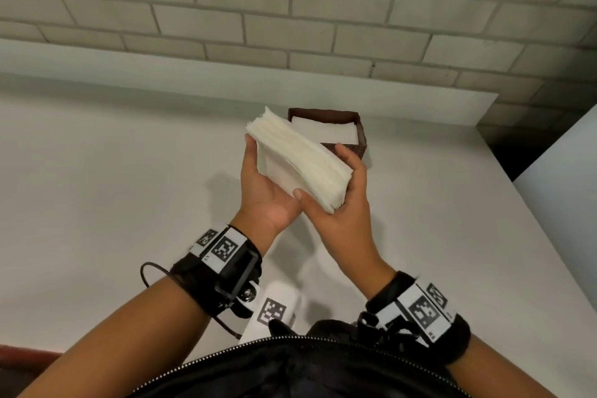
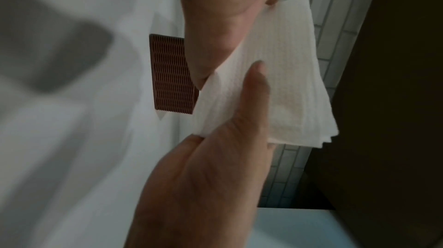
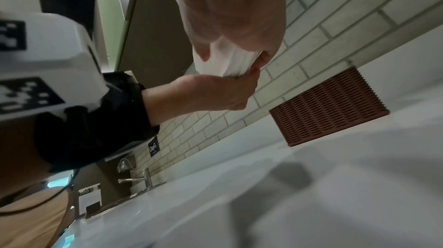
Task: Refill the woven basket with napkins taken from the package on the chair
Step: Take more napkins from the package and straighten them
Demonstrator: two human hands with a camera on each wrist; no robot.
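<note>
A thick stack of white napkins (image 1: 300, 158) is held tilted in the air by both hands, just in front of the brown woven basket (image 1: 362, 139). My left hand (image 1: 258, 178) cups the stack's left side from below. The right hand (image 1: 342, 200) grips its near right end, thumb on the lower face and fingers along the far side. The basket stands on the white counter (image 1: 113, 171) near the wall, with a low layer of napkins (image 1: 326, 131) inside. In the left wrist view my left hand (image 2: 215, 157) lays a digit on the stack (image 2: 294, 81), basket (image 2: 172, 74) behind. The right wrist view shows my right hand (image 3: 235, 15) pinching the stack's edges (image 3: 225, 59), the basket (image 3: 328, 106) beyond.
A pale brick wall (image 1: 290, 10) backs the counter. The counter ends at the right beside a dark gap (image 1: 517, 155). Far along the counter is a faucet (image 3: 143, 178) over a sink. A white tagged device (image 1: 274, 310) hangs at my chest.
</note>
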